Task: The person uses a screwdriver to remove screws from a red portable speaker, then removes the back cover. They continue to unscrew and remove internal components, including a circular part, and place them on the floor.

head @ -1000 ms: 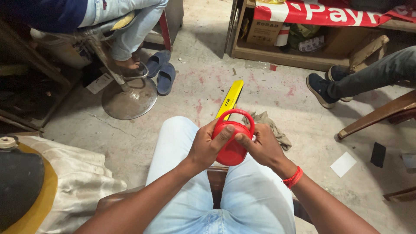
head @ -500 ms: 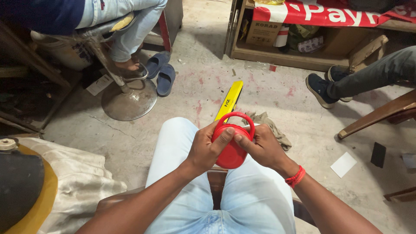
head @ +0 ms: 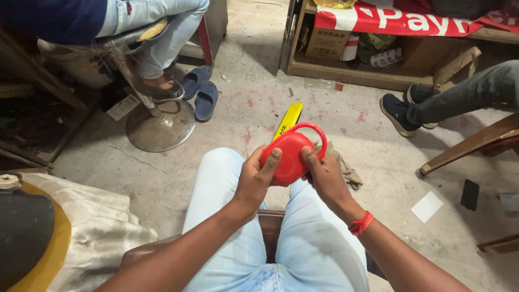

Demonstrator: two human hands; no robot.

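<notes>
Head view, looking down over the person's own lap: concrete floor [head: 346,108], stained pink in patches, fills most of the frame. Wooden shelf unit [head: 378,75] stands at the far edge with a red banner [head: 411,19] draped over it and a cardboard box [head: 327,43] inside. Cream cloth [head: 92,232] lies bunched at lower left. Round metal stool base [head: 159,132] sits left of centre, a seated person's foot on its ring; 2 blue slippers [head: 200,94] lie just beside it. Another person's leg and dark shoe [head: 397,113] enter from the right. Yellow strip [head: 287,120] lies on the floor beyond the knees, long axis running away from the wearer. Red rounded case [head: 289,157] with a loop handle at its far end is held above the knees, between both hands; its long axis tilts up and to the right. Left hand [head: 254,181] grips the near left side, fingers curled behind, thumb pressed flat on the front face. Right hand [head: 327,178] clamps the right edge, thumb on the front, fingers hidden behind. Both hands touch the case about equally; the loop lies farthest from the fingertips. Red thread band [head: 361,223] circles the right wrist. White card [head: 427,206] lies on the floor at right.
</notes>
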